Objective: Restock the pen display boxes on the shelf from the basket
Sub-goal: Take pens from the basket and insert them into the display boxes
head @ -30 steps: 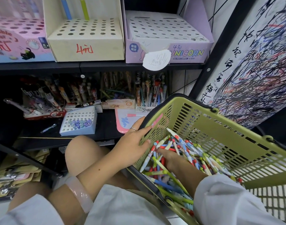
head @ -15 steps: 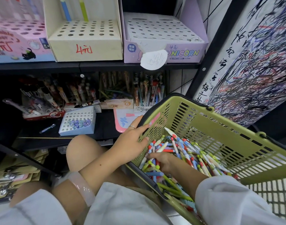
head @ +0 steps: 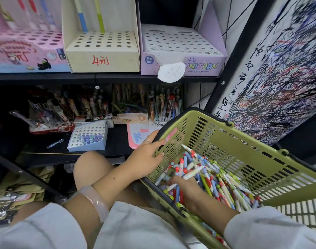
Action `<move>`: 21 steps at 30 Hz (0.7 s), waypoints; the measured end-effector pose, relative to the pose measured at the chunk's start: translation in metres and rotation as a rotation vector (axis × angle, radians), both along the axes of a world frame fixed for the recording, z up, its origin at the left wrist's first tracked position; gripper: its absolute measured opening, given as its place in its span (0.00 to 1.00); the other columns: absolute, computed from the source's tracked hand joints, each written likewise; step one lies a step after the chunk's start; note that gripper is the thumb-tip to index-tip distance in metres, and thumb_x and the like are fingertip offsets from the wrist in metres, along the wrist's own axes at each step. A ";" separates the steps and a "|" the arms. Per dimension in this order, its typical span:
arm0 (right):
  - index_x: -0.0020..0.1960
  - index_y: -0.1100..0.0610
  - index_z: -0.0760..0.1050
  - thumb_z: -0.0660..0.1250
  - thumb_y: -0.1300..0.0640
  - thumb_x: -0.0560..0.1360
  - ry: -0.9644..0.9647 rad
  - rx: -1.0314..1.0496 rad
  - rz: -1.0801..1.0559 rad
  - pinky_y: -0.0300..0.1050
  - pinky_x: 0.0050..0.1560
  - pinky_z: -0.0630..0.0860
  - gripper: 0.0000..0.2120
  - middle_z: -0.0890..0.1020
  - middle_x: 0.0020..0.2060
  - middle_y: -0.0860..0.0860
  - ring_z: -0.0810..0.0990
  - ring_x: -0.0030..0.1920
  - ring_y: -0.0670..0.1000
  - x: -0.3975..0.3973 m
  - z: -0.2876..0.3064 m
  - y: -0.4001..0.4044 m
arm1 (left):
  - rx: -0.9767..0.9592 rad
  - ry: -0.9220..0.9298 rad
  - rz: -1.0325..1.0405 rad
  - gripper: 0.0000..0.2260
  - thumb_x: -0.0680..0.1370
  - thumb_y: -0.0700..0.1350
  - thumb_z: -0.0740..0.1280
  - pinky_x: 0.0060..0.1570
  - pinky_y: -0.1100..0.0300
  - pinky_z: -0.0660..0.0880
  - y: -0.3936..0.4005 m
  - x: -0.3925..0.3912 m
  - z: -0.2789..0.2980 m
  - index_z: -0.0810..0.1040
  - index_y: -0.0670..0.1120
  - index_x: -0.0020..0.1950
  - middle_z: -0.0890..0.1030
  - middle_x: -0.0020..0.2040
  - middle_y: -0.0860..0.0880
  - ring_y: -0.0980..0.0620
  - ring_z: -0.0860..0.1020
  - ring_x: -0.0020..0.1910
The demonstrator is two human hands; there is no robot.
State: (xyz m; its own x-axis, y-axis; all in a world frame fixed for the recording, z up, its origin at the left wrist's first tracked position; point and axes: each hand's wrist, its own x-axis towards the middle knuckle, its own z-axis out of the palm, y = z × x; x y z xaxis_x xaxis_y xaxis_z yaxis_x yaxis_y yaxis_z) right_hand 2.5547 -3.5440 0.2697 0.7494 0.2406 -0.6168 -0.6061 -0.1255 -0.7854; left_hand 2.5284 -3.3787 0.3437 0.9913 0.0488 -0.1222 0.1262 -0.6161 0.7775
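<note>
A green mesh basket (head: 243, 155) tilts toward me at the lower right, holding several mixed pens (head: 207, 177). My left hand (head: 148, 153) rests flat against the outside of its left wall, thumb along the rim. My right hand (head: 187, 187) is dug into the pile, fingers curled round some pens and partly buried. On the upper shelf stand a pink display box (head: 24, 49), a cream box (head: 103, 51) marked in red with two pens at its back, and a purple Unicorn box (head: 180, 44) whose holes show no pens.
The lower shelf holds fuller pen boxes (head: 128, 105), a small pale-blue holed box (head: 88, 136), a loose pen (head: 54, 143) and a pink board (head: 135, 139). A black upright post (head: 231, 60) and a scribbled paper panel (head: 279, 78) stand right. My knee (head: 92, 169) is below.
My right hand has pulled back toward me and sunk deeper into the pens. My left hand stays on the basket wall.
</note>
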 end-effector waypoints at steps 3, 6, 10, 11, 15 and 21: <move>0.38 0.63 0.73 0.63 0.68 0.74 -0.110 -0.049 -0.073 0.37 0.28 0.75 0.07 0.77 0.28 0.54 0.77 0.31 0.53 -0.005 0.000 -0.002 | -0.007 0.013 -0.027 0.22 0.80 0.44 0.59 0.41 0.81 0.64 0.002 -0.002 0.003 0.61 0.52 0.74 0.46 0.77 0.56 0.71 0.63 0.40; 0.45 0.65 0.71 0.61 0.66 0.76 -0.193 -0.088 -0.166 0.51 0.41 0.78 0.02 0.74 0.36 0.59 0.76 0.39 0.58 0.008 0.006 -0.002 | 0.017 0.024 -0.032 0.22 0.80 0.45 0.59 0.39 0.74 0.68 0.003 -0.003 0.004 0.61 0.53 0.74 0.46 0.77 0.55 0.64 0.67 0.34; 0.47 0.63 0.69 0.60 0.67 0.76 -0.264 -0.146 -0.294 0.44 0.34 0.69 0.01 0.72 0.36 0.59 0.72 0.34 0.55 0.039 0.020 -0.012 | 0.024 0.007 -0.024 0.22 0.80 0.45 0.59 0.46 0.64 0.69 0.001 -0.003 0.005 0.61 0.54 0.74 0.46 0.77 0.54 0.75 0.60 0.37; 0.48 0.63 0.70 0.60 0.67 0.76 -0.254 -0.125 -0.315 0.44 0.35 0.70 0.02 0.72 0.35 0.59 0.73 0.33 0.55 0.043 0.025 -0.013 | 0.021 0.008 -0.026 0.22 0.80 0.45 0.59 0.51 0.65 0.66 0.001 -0.004 0.006 0.61 0.53 0.74 0.46 0.77 0.54 0.75 0.62 0.41; 0.45 0.62 0.68 0.61 0.69 0.73 -0.279 -0.046 -0.310 0.45 0.35 0.72 0.05 0.72 0.33 0.57 0.72 0.32 0.53 0.055 0.051 -0.013 | 0.129 -0.026 0.013 0.21 0.80 0.44 0.60 0.59 0.73 0.55 -0.002 -0.004 0.010 0.64 0.52 0.73 0.45 0.78 0.50 0.54 0.52 0.74; 0.42 0.60 0.68 0.59 0.69 0.76 -0.271 0.197 -0.153 0.44 0.33 0.76 0.07 0.74 0.29 0.55 0.75 0.29 0.51 0.063 0.110 -0.003 | -0.083 -0.082 -0.073 0.27 0.78 0.50 0.63 0.70 0.60 0.53 -0.030 0.007 0.032 0.56 0.54 0.75 0.54 0.76 0.54 0.54 0.55 0.74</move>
State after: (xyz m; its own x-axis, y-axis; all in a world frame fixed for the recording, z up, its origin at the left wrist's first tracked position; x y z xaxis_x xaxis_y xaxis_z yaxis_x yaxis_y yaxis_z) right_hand 2.6180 -3.5472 0.3796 0.9158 0.2072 -0.3439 -0.3727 0.1199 -0.9202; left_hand 2.5356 -3.4090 0.3757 0.9987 -0.0306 -0.0412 0.0173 -0.5545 0.8320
